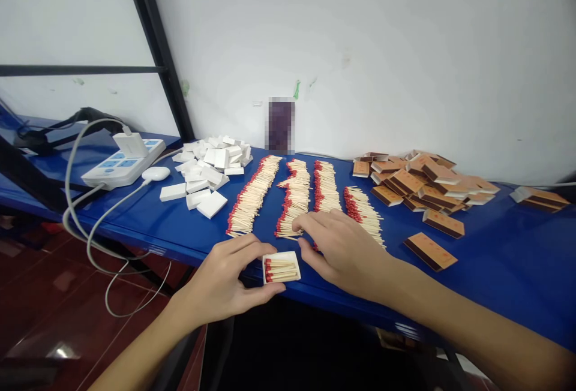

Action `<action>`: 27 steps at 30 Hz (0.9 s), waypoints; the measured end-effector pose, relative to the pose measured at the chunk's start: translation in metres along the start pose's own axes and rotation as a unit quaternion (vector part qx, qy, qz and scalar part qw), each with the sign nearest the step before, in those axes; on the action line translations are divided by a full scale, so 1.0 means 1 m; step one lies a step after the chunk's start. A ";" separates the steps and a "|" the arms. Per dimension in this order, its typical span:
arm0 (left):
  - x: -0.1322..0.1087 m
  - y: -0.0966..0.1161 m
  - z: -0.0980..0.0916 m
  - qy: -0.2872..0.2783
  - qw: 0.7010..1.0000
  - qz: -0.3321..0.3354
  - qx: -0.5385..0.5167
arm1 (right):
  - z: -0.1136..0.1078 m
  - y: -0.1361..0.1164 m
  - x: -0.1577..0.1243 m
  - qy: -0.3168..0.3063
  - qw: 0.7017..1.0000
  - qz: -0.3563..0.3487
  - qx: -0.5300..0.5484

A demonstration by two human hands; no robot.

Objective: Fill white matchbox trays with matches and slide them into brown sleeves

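Note:
A small white matchbox tray (281,268) with several red-tipped matches in it sits near the front edge of the blue table (153,214). My left hand (229,280) pinches the tray's left side between thumb and fingers. My right hand (342,250) rests palm down just right of the tray, its fingers curled over the near ends of the match rows (294,196). Several rows of red-tipped matches lie across the table's middle.
A pile of empty white trays (207,169) lies at the left, a heap of brown matchbox sleeves (418,184) at the right. A white power strip (123,160) with grey cables sits far left. A black metal frame (157,49) stands against the white wall.

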State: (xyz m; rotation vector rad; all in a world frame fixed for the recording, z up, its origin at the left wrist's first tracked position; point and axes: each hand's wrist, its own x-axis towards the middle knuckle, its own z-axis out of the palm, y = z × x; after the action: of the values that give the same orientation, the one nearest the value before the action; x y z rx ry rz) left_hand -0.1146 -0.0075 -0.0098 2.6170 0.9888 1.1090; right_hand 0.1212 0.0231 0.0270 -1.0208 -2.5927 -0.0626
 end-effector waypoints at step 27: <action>-0.001 0.001 -0.001 -0.003 1.000 -0.001 -0.005 | 0.016 0.003 0.004 0.001 0.993 -0.038 -0.109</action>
State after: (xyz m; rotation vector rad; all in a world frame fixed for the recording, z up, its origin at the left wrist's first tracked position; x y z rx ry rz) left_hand -0.1157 -0.0091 -0.0091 2.6103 0.9817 1.1035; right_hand 0.1156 0.0306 0.0130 -0.9905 -2.6663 -0.3724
